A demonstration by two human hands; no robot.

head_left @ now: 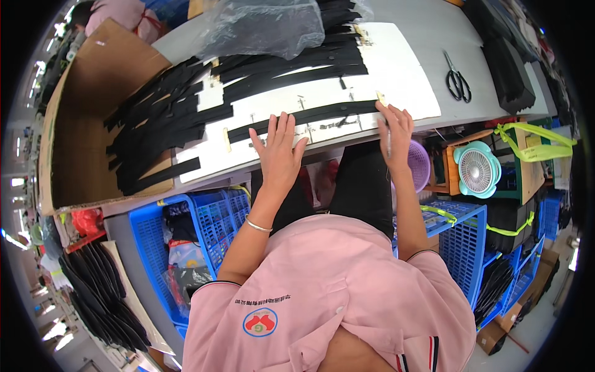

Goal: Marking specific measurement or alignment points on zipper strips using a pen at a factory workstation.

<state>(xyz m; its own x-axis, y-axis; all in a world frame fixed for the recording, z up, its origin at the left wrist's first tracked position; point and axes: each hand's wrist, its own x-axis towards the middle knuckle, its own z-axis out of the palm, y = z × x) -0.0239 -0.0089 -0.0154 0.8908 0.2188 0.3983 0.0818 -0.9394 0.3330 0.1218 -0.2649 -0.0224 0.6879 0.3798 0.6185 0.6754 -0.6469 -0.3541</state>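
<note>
Long, narrow black fabric strip (334, 111) lies flat near the front edge of a white, flat board (396, 62). Left hand (279, 149) — fingers spread wide — lies over the strip toward its left end. Right hand (397, 131) holds a slim, pale, pen-like tool (388, 144), fingertips at the strip's right end. Black-handled metal scissors (458, 85) rest right of the board.

1. Strips (328, 111) were plain blk.
2. Board (403, 68) was wht w/ sm. blk marks (301, 101).
3. Shirt (297, 273) was pink; its badge (260, 323) was red/grn w/ blue ring.
4. Crates (468, 248) were bright blue w/ grid pattern.
5. Fan (477, 170) was turq. w/ gry centre.
6. Basket (420, 164) was purple.
7. Carton (83, 124) was brn.
8. Straps (539, 150) were neon yel.-grn.
9. Scissor handles (454, 75) were blk.
</note>
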